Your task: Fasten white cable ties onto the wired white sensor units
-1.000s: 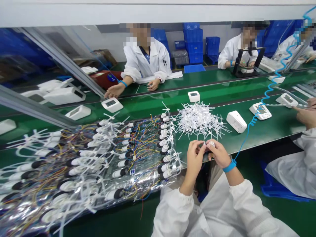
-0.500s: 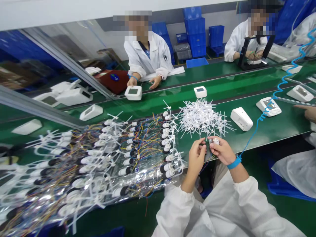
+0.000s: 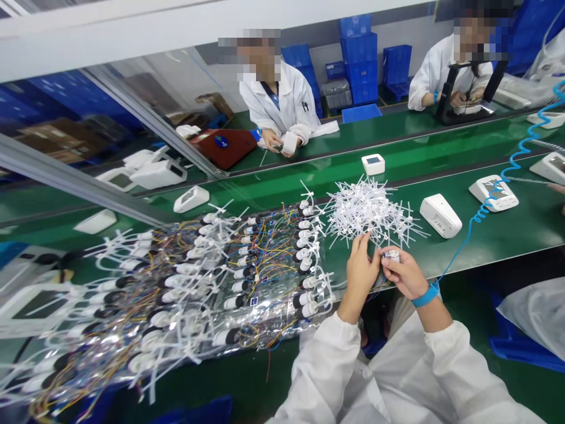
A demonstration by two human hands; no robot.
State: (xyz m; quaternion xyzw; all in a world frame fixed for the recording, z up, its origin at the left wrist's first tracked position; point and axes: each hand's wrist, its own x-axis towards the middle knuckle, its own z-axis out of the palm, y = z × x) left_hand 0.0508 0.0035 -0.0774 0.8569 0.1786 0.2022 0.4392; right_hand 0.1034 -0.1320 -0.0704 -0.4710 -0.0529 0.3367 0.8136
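Observation:
My right hand point(image 3: 402, 272) is closed on a small white cylindrical part point(image 3: 391, 255) with thin wires trailing from it, held over the near edge of the green table. My left hand point(image 3: 362, 266) is right beside it, fingers reaching up to the near edge of a pile of white T-shaped plastic connectors point(image 3: 368, 209); its fingertips touch the pile, and I cannot see whether they pinch one. A blue wrist strap point(image 3: 426, 294) circles my right wrist, with a coiled blue cord point(image 3: 489, 200) running off it.
A clear plastic sheet point(image 3: 176, 282) carries rows of small motors with white tubes and coloured wires to my left. White monitor units point(image 3: 440, 215) lie on the green belt point(image 3: 507, 229). A person in a white coat point(image 3: 285, 103) sits opposite; another person point(image 3: 450, 76) works at the far right.
My left hand has left the small part and reached forward to the connector pile. The person opposite drew a white unit off the belt to their side. The view shifted left.

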